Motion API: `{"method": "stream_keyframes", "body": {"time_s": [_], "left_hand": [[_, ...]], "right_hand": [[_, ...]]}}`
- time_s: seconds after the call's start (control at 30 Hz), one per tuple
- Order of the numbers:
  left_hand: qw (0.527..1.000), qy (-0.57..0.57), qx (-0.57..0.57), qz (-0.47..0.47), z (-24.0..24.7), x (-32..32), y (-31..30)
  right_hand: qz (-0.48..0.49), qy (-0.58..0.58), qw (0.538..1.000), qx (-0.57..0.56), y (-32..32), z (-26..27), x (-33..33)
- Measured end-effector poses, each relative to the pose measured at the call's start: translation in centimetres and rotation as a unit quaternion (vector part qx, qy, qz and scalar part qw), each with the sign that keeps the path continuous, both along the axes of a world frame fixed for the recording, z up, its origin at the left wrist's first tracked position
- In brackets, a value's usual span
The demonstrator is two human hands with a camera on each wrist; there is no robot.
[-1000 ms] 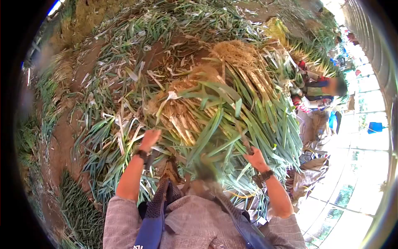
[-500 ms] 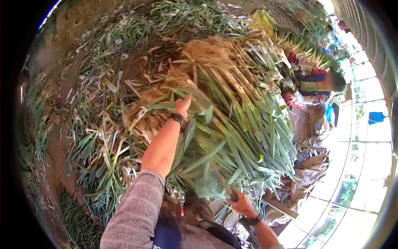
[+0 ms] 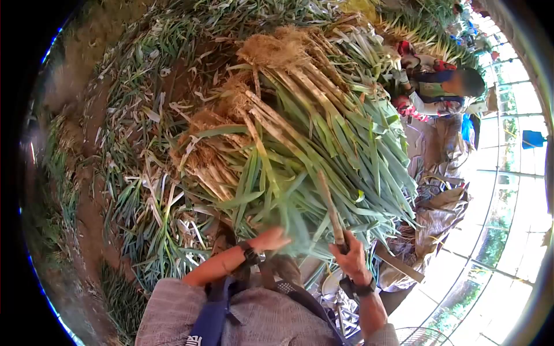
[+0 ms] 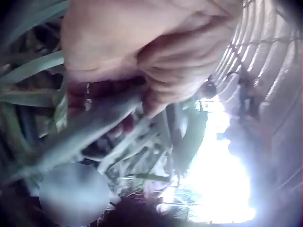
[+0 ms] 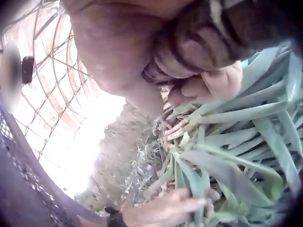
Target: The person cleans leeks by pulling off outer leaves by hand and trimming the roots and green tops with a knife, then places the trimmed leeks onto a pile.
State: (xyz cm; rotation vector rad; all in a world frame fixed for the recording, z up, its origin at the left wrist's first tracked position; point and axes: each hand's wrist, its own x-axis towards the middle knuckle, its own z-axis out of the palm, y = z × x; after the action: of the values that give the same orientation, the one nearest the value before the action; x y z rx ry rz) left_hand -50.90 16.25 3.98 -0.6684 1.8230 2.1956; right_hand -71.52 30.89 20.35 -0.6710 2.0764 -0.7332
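Observation:
A heap of leeks with tan, rooty ends lies in front of me, leaves toward the right. My left hand is close to my body at the heap's near edge and grips a leek's green leaves. Blurred leaves rise from it, and a pale leek stalk slants above over the pile. To its right, my right hand holds a long, narrow, brownish-bladed knife by its dark handle. The blade points away from me across the leaves.
Loose leaves and trimmings cover the ground to the left and beyond. At the right another person sits by the heap. Crumpled brown sheeting and a wooden board lie at the near right, beside a bright gridded wall.
My left hand reached forward over the heap, then drew back toward my body with leek leaves. The right hand moved back toward me with the knife, whose blade now points away.

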Motion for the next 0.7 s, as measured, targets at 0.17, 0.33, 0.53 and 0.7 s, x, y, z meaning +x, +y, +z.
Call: {"method": "stream_keyframes", "body": {"time_s": [0.17, 0.33, 0.53, 0.7], "left_hand": [[0.941, -0.151, -0.289, -0.089, -5.4, 2.0, -2.7], [0.849, -0.111, -0.313, 0.412, -7.0, 0.7, -11.0], [0.927, -0.160, -0.131, 0.313, -4.5, -3.0, -16.3], [0.923, -0.162, -0.067, 0.343, -6.2, -5.0, -15.6]], "right_hand": [[0.123, 0.087, 0.989, 0.014, -1.0, -4.9, 1.2], [0.170, 0.106, 0.979, 0.030, -2.5, -9.0, 2.4], [0.214, 0.120, 0.969, 0.006, -5.7, -11.5, 2.0], [0.238, 0.093, 0.966, 0.032, -6.7, -12.2, 0.9]]}}
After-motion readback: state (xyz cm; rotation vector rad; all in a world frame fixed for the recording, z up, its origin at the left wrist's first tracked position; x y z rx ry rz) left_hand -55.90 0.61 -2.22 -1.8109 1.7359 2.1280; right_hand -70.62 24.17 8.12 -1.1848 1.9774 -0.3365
